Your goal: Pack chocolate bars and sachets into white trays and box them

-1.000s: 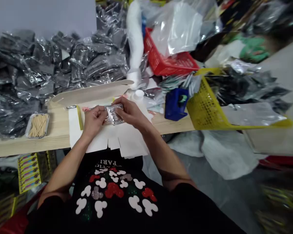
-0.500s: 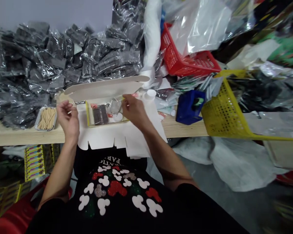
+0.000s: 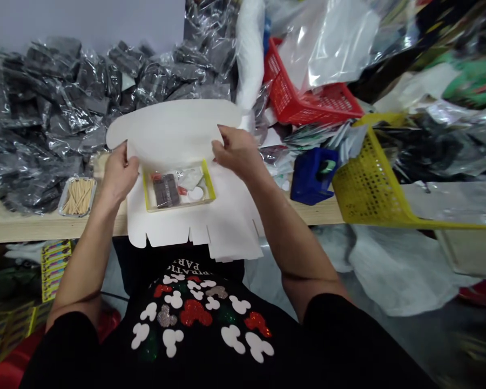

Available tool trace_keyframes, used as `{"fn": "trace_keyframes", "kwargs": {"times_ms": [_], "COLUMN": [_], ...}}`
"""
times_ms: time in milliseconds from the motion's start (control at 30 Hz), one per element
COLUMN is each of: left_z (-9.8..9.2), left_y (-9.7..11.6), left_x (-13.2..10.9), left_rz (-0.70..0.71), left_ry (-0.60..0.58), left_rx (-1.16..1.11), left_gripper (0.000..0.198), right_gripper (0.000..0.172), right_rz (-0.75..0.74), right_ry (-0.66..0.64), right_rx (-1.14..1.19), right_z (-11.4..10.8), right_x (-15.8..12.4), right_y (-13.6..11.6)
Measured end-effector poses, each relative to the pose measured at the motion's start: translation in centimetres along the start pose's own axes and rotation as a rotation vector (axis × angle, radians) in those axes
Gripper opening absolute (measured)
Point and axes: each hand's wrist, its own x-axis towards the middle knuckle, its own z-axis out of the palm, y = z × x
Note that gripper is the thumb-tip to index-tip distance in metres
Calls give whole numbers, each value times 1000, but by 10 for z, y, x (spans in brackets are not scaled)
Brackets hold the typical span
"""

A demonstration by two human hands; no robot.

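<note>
An unfolded white cardboard box (image 3: 178, 132) lies before me, its wide rounded flap raised at the back. My left hand (image 3: 120, 172) pinches the flap's left side, thumb and fingers closed. At the flap's right side my right hand (image 3: 237, 150) has its thumb and fingers closed on the cardboard. Between the hands sits a shallow yellow-edged tray (image 3: 209, 181). Inside it are a dark grey block (image 3: 166, 190) in clear wrap, a round white lid or jar (image 3: 195, 194) and a clear plastic packet (image 3: 190, 177).
A small tray of wooden sticks (image 3: 79, 197) is at the left. Grey plastic-wrapped packets (image 3: 65, 108) are heaped behind. On the right stand a blue tape dispenser (image 3: 314, 175), a red basket (image 3: 295, 108) and a yellow basket (image 3: 360, 186). The wooden table edge (image 3: 44, 229) runs in front.
The rear flap has tilted up, showing more of its white inner face. My right hand has left the plastic packet in the tray and moved up to the flap; my left hand moved inward to it.
</note>
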Motion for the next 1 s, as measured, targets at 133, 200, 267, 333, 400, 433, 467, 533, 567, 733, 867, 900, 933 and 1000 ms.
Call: {"fn": "trace_keyframes", "kwargs": {"times_ms": [133,200,267,333,400,433,467,533,567,733,867,900,933,1000], "left_z": [4,-4,-16,-27,-32,-31,-28,-19,-13,11,21,22,23,25], "left_y": [-4,-13,-26,-43,-60,-66,-69,-69,-66,-32,-22,-23,-24,-26], "left_x": [-22,-35,-47,-55,-61,-62,-64,-67,-69,-77,-65,-60,-55,-47], "left_rz": [0,46,160,258,291,298,310,361,389,249,24,12,8,3], "left_ry": [-114,-216,-382,-555,-650,-650,-627,-539,-479,-95,45,48,50,63], "left_rx": [37,100,176,268,380,426,456,447,400,-135,-326,-332,-329,-316], "left_gripper": [26,37,62,94,112,114,114,108,105,73,40,38,37,35], "right_gripper": [10,23,46,67,81,85,86,83,79,63,35,23,12,11], "right_rz": [-8,-73,-199,-287,-280,-254,-222,-157,-118,103,-63,-122,-164,-180], "right_ry": [10,-51,-149,-271,-353,-363,-344,-262,-222,-123,-67,-99,-144,-242], "right_rx": [-94,-21,54,80,80,90,120,239,323,603,215,86,-24,-138], "right_z": [10,10,11,14,23,28,33,39,39,0,-39,-45,-49,-53], "right_x": [-31,-52,-73,-92,-107,-112,-114,-114,-112,-83,-42,-32,-23,-8], "right_y": [-7,0,12,27,38,42,44,43,40,9,-24,-33,-40,-51]}}
